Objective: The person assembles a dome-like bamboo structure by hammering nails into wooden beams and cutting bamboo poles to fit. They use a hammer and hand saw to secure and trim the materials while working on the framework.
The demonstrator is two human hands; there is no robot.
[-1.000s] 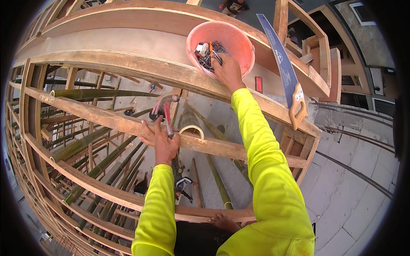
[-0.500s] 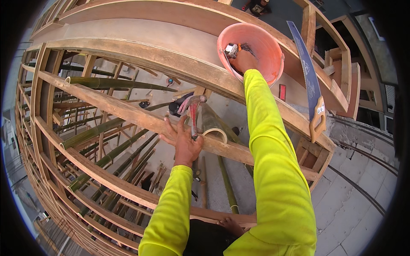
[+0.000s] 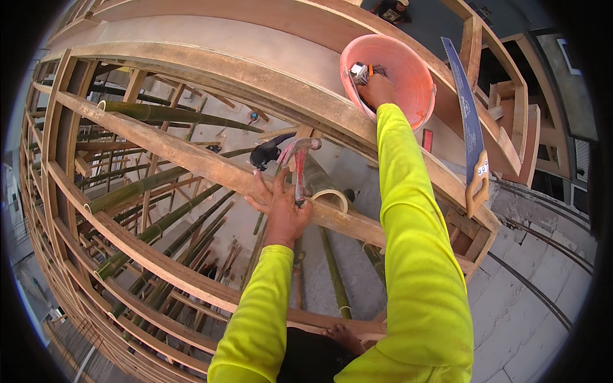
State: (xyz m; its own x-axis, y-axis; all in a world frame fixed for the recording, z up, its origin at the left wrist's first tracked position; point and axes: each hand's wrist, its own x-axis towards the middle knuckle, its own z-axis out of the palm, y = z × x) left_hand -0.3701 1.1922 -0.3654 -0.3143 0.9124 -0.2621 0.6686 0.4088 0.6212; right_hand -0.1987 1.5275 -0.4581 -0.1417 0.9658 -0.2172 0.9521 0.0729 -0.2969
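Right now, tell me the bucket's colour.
The bucket is orange-pink, shown in the head view.

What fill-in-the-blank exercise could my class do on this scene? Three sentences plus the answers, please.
1. The left hand holds a red-handled metal claw ____.
2. The hand inside the round pinkish-orange plastic bucket is the person's ____.
3. The long wooden-handled saw has a blade coloured ____.
Missing words: hammer; right; blue.
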